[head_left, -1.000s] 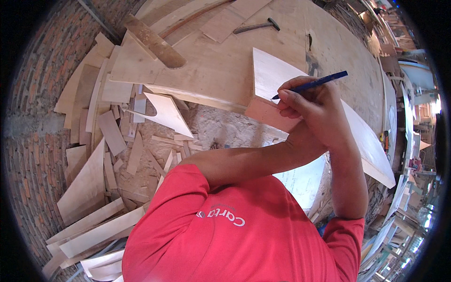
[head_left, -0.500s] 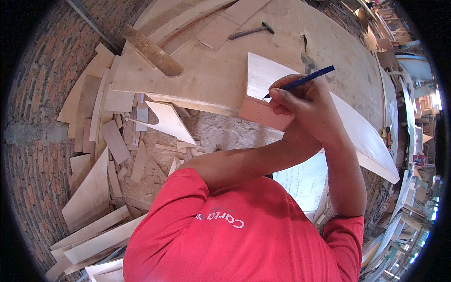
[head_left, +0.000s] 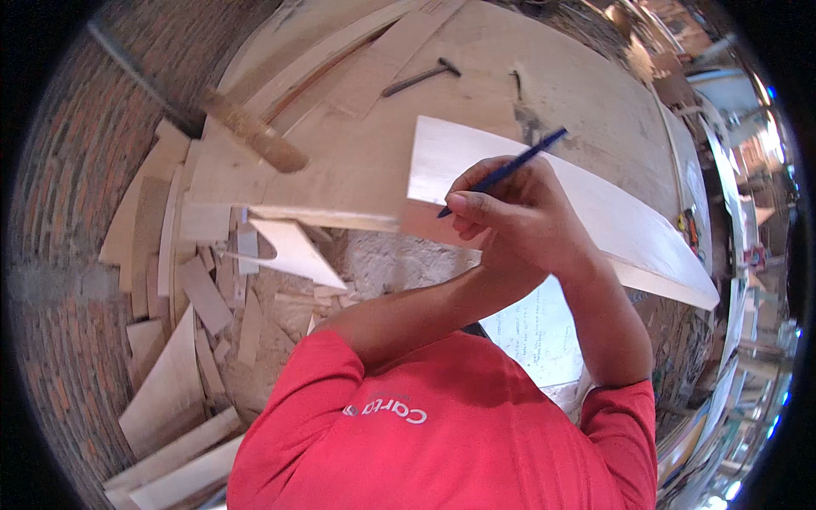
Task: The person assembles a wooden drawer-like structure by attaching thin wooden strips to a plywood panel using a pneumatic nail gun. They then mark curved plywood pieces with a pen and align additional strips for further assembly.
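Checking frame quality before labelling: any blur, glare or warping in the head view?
Head view: strong fisheye bending, black corners; blown-out glare at the right rim; the blue pen and pale plywood sheet are sharp, the workbench front edge looks slightly smeared; the scene is evenly daylit.

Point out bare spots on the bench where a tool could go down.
Bare wooden bench top lies beyond the pale board, right of the hammer. Another open patch sits between the wooden mallet and the board's near corner. It is crowded around the hand with the blue pen, and the floor offcuts leave no room.
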Demonstrator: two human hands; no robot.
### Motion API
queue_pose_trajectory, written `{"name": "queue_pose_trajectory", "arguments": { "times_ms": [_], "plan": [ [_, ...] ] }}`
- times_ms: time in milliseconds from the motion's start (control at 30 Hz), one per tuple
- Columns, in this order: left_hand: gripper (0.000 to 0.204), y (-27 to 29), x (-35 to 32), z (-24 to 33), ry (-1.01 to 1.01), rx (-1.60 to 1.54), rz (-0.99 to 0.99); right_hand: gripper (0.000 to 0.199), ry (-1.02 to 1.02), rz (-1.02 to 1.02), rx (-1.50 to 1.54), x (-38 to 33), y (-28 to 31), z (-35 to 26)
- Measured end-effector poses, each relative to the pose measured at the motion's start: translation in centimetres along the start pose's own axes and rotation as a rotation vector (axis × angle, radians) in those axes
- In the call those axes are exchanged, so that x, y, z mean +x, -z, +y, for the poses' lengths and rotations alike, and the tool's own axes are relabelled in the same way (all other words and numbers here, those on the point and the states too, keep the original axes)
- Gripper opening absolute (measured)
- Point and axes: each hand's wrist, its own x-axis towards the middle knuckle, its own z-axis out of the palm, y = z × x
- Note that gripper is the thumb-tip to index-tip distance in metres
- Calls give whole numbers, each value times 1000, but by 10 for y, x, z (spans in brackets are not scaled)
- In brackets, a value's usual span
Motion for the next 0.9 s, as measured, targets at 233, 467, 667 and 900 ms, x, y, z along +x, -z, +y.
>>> {"name": "queue_pose_trajectory", "arguments": {
  "times_ms": [233, 467, 667, 900],
  "plan": [
    [7, 12, 5, -7, -36, -36, 173, 33, 599, 1274, -576, -137, 113, 35],
    [23, 13, -10, 3, -59, 85, 77, 92, -40, 2187, 222, -366, 249, 141],
    [30, 4, -51, 21, -66, 214, 12, 117, 55, 1890, 740, -453, 337, 218],
    [35, -42, -156, 50, 76, 347, -41, 105, -55, 1492, 873, -499, 384, 292]
  ]
}}
